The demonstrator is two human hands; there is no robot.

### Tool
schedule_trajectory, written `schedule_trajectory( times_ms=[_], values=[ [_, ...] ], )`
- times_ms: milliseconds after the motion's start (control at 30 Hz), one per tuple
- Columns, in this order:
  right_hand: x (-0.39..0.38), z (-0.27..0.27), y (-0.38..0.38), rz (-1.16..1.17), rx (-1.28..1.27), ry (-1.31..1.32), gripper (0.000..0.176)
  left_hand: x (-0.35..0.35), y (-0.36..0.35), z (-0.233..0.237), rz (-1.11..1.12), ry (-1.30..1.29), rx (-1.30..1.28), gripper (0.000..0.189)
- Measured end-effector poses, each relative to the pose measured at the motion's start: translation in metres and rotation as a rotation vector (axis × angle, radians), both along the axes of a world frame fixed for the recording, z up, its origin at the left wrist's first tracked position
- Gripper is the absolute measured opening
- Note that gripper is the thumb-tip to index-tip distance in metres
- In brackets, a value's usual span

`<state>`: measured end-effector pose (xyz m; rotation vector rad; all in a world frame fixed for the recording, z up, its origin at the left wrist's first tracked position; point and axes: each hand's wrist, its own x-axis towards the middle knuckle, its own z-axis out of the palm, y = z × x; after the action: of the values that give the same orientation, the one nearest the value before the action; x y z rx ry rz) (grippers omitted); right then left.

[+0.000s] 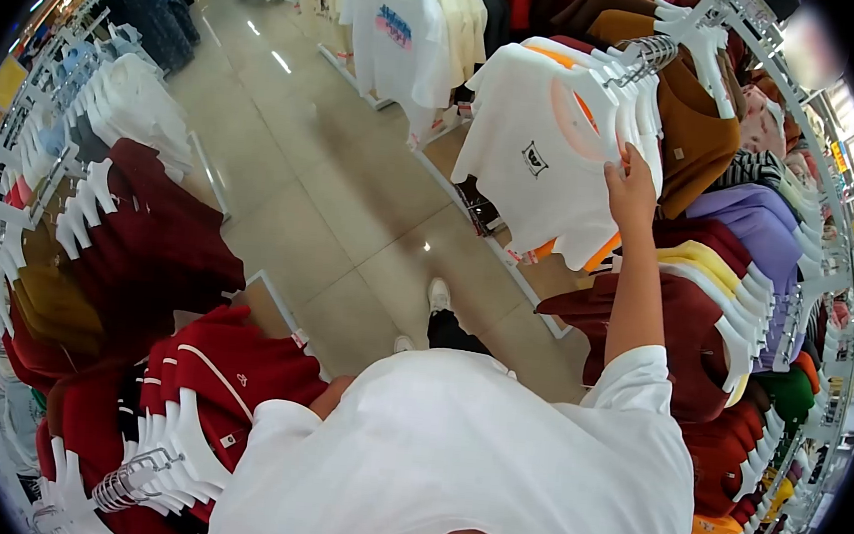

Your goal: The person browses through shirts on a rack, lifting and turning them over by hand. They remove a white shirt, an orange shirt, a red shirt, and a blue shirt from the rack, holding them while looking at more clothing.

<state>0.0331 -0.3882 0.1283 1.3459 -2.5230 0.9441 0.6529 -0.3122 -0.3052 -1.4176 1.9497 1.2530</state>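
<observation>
My right hand point(632, 191) reaches forward, its fingers closed at the shoulder edge of a white T-shirt point(517, 144). That shirt hangs on a white hanger point(601, 95) and carries a small black print on its front. Behind it hang more white shirts, and orange cloth point(604, 253) shows at their hems. The metal hooks point(649, 56) above are bunched together on the rack. Only a bit of my left arm point(332, 397) shows beside my body; my left hand is out of sight.
Dark red shirts point(163, 246) and red striped tops point(229, 362) hang on the left. To the right are a brown top point(694, 127), purple shirts point(756, 228) and a maroon shirt point(677, 337). A tiled aisle point(321, 209) runs between racks, with low white rails point(495, 237) along it.
</observation>
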Motion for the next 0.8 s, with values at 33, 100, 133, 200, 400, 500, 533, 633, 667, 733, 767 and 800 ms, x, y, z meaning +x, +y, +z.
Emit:
schedule_trajectory(
  times_ms=[33,100,133,200,400,500,533,633,667,733,767,800],
  values=[
    [-0.003,0.005,-0.008,0.003,0.062,-0.051,0.057,0.001,-0.002,-0.001,0.078,0.001,0.014,0.046],
    [-0.019,-0.008,-0.026,0.037,0.056,-0.011,0.059,0.001,-0.011,-0.002,0.204,0.010,0.018,0.047],
    [-0.025,-0.011,-0.034,0.027,0.092,-0.019,0.059,0.001,-0.017,0.000,0.250,0.019,0.013,0.047],
    [-0.029,-0.009,-0.045,0.040,0.135,-0.096,0.057,-0.004,-0.033,0.001,0.322,0.040,0.000,0.047],
    [-0.039,0.003,-0.055,0.138,0.049,-0.395,0.042,-0.040,-0.106,-0.004,0.365,0.115,-0.065,0.048],
    [-0.041,0.001,-0.054,0.175,-0.010,-0.483,0.036,-0.067,-0.148,-0.006,0.228,0.087,-0.127,0.051],
    [-0.040,0.008,-0.051,0.177,0.012,-0.506,0.035,-0.077,-0.161,-0.005,0.177,0.073,-0.147,0.052],
    [-0.021,0.032,-0.040,0.231,0.038,-0.551,0.032,-0.111,-0.195,0.011,0.181,0.111,-0.179,0.052],
    [-0.013,0.037,-0.036,0.274,0.043,-0.557,0.032,-0.124,-0.206,0.024,0.238,0.135,-0.129,0.051],
    [0.003,0.033,-0.031,0.355,0.042,-0.586,0.029,-0.156,-0.221,0.056,0.361,0.182,-0.020,0.052],
    [0.011,0.025,-0.031,0.397,0.035,-0.610,0.027,-0.171,-0.228,0.072,0.404,0.212,0.010,0.055],
    [0.019,0.024,-0.032,0.415,0.097,-0.614,0.027,-0.187,-0.234,0.088,0.452,0.243,0.038,0.059]
  ],
)
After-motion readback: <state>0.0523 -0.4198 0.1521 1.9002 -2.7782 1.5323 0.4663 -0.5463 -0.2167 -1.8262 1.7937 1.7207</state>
